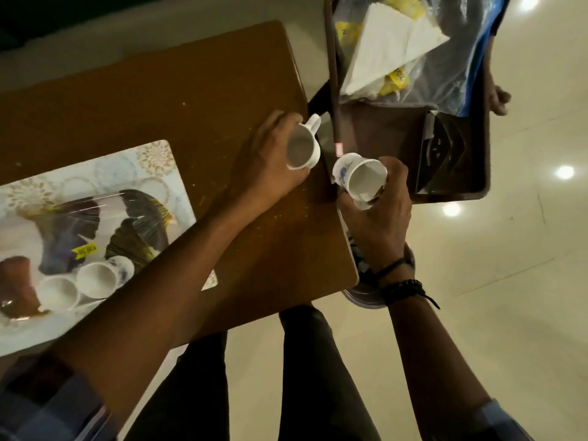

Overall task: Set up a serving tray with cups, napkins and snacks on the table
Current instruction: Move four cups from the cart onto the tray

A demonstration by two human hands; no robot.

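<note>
No text can be read anywhere. A small yellow sticker sits on the patterned tray, just above the two white cups on that tray; it carries dark print too blurred to make out. A small white tag with a red border hangs on the rim of the brown tray, right of the patterned tray; nothing on it is legible. Yellow packets in that brown tray show a dark round mark, also unreadable.

Head camera looks steeply down, close above table.
</note>
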